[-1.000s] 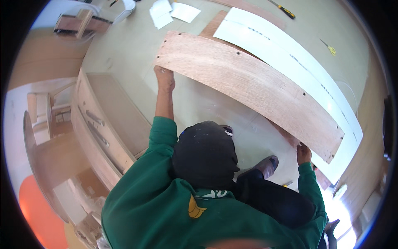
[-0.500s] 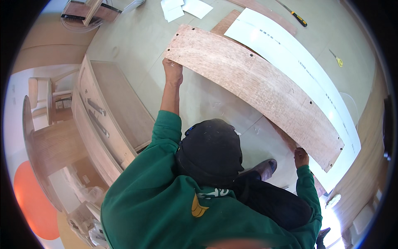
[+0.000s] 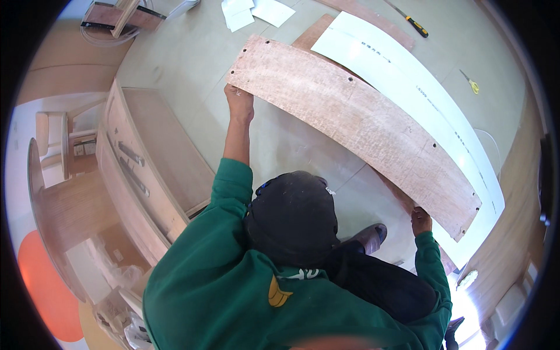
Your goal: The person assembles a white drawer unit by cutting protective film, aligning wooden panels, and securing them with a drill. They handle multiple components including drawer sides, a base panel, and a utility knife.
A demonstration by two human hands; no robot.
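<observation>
A long reddish-brown plywood panel with dark holes near its edges slants across the view, from upper middle to lower right. My left hand is closed on its near edge at the left end, the fingers partly tucked beneath. Farther right, my right hand grips the same edge near the other end, its fingertips hidden under the wood. Beneath the panel and along its far side lies a white sheet with printed marks. Part of another brown board shows under the far left end.
Yellow-handled scissors and a black-and-yellow-handled tool lie on the floor beyond the sheet. White papers lie at the top. A wooden drawer unit stands to my left, behind it a chair. Wood-grained furniture borders the right.
The whole view has shifted slightly, so everything sits a little farther left. Both hands keep their hold on the panel.
</observation>
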